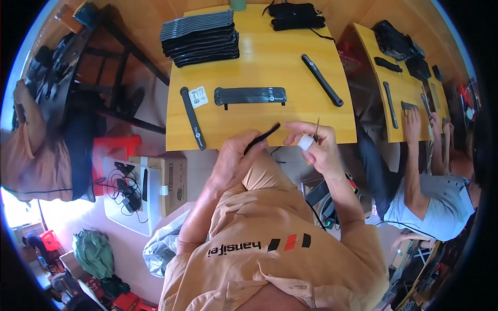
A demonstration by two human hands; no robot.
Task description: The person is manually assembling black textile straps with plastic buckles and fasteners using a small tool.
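Note:
Just off the front edge of the yellow table [249,122], my left hand [232,155] grips a short black strap [263,137] whose free end points up to the right. Close beside it, my right hand [324,150] is closed around a thin, pointed metal tool [317,127]; its handle is mostly hidden by the fingers. White tape [306,142] wraps one finger of that hand. On the table ahead lies a wide black strap bundle [250,96] with two small tabs. Single black straps lie to its left [193,119] and right [321,80].
A tall stack of black straps [199,39] stands at the far left of the table, black rolled pouches [296,16] at the far right. A white label sheet [198,96] touches the left strap. Cardboard box [174,179] and red stool [116,147] stand left. Co-workers sit on both sides.

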